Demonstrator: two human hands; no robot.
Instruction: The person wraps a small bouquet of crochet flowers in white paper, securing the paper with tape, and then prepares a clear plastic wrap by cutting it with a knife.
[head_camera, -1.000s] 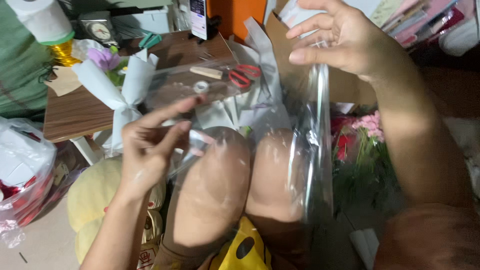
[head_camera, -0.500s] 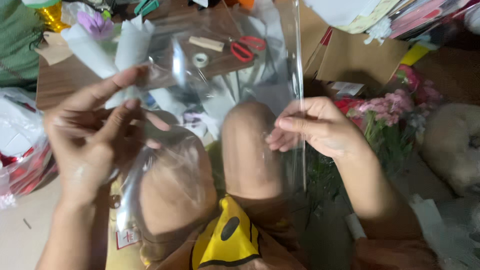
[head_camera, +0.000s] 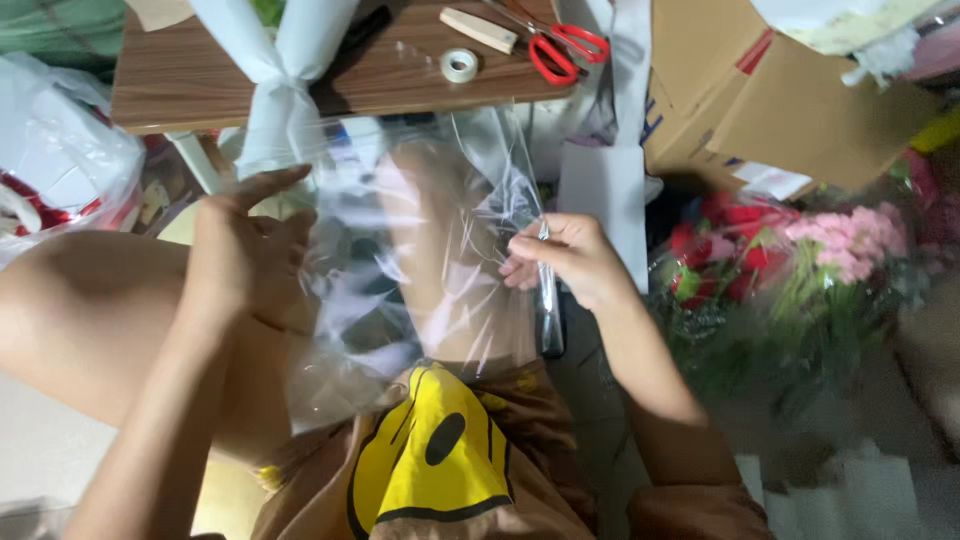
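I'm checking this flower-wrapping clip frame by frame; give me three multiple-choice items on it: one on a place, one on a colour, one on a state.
1. Where do the scissors lie?
A. on the wooden table
B. on the floor
C. in the cardboard box

2. What colour are the scissors' handles?
A. blue
B. red
C. green

3. How is the clear plastic sheet held?
A. lying flat on the table, untouched
B. rolled up in one hand
C. spread between both hands over the knees

Key: 1 A, they rest on the tabletop beside the tape roll. 2 B, both handle loops are red. 3 C, the left hand lies on its left edge and the right hand pinches its right edge.
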